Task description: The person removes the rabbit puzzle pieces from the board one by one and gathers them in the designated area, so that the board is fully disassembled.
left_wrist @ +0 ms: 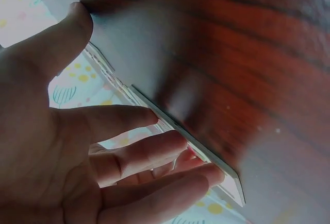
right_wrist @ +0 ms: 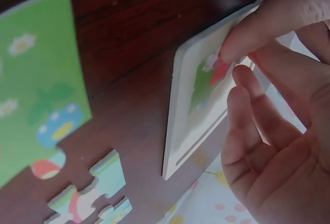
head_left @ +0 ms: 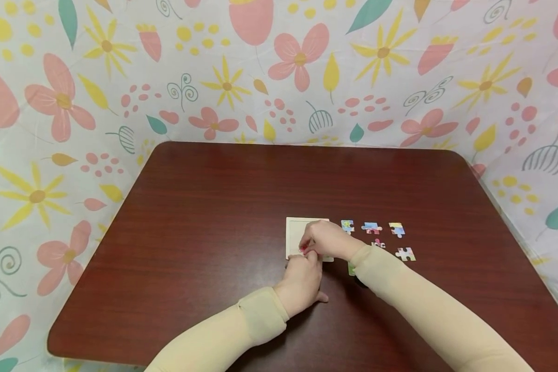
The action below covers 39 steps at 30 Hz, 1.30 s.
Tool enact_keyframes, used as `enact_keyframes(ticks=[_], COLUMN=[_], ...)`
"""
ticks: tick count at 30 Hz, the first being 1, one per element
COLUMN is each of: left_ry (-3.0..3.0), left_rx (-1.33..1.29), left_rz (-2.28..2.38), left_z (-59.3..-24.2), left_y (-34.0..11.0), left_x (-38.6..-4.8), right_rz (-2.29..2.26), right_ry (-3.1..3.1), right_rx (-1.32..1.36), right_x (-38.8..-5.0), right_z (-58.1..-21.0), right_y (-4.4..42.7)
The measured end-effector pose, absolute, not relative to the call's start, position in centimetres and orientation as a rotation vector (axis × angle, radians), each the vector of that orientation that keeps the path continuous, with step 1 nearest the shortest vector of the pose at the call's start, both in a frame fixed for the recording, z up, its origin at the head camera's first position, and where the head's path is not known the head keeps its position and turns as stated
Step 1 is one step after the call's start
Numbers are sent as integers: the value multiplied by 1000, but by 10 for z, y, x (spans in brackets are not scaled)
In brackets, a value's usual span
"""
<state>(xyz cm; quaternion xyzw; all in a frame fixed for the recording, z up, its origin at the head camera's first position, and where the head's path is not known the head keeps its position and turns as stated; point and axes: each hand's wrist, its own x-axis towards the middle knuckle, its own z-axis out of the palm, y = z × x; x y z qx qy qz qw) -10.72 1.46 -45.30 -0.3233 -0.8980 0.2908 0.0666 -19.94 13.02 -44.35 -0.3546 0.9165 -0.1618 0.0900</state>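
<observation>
A pale, shallow puzzle tray (head_left: 294, 227) lies on the table beneath both hands. My right hand (head_left: 327, 239) reaches over it, and its fingers pinch a red-and-green puzzle piece (right_wrist: 220, 71) low against the tray's inside. Fingertips hide part of that piece. My left hand (head_left: 302, 281) is at the tray's near edge. In the left wrist view its fairly straight fingers (left_wrist: 149, 149) touch the tray rim (left_wrist: 180, 128), with the thumb spread away over the table.
Several loose jigsaw pieces lie right of the tray, among them a blue-and-red piece (head_left: 372, 227), a yellow-and-blue piece (head_left: 397, 229) and a pale piece (head_left: 405, 253). A green piece (right_wrist: 41, 74) sits partly under my right sleeve. A flowered cloth (head_left: 279, 77) hangs behind the brown table (head_left: 204, 206).
</observation>
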Motion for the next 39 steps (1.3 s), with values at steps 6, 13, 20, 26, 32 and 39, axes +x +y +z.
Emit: enact_keyframes(ticks=[6, 13, 20, 26, 32, 39], left_ry=[-2757, -2783, -2785, -2774, -2783, -2827], left_rx=[-956, -979, -982, -977, -989, -1000], left_rz=[861, 856, 875, 873, 869, 858], left_z=[-452, -452, -452, -453, -453, -451], left_y=[16, 17, 18, 18, 17, 16], left_x=[-108, -108, -107, -108, -109, -109], right_rz=[-565, -614, -630, -577, -588, -708], right_ry=[2679, 2617, 2629, 2715, 2704, 2573], right_rx=[-1083, -1142, -1053, -1074, -1012, -815], right_x=[-201, -203, -202, -197, -200, -210], right_z=[-446, -448, -449, -448, -447, -447], right_y=[131, 133, 134, 135, 133, 131])
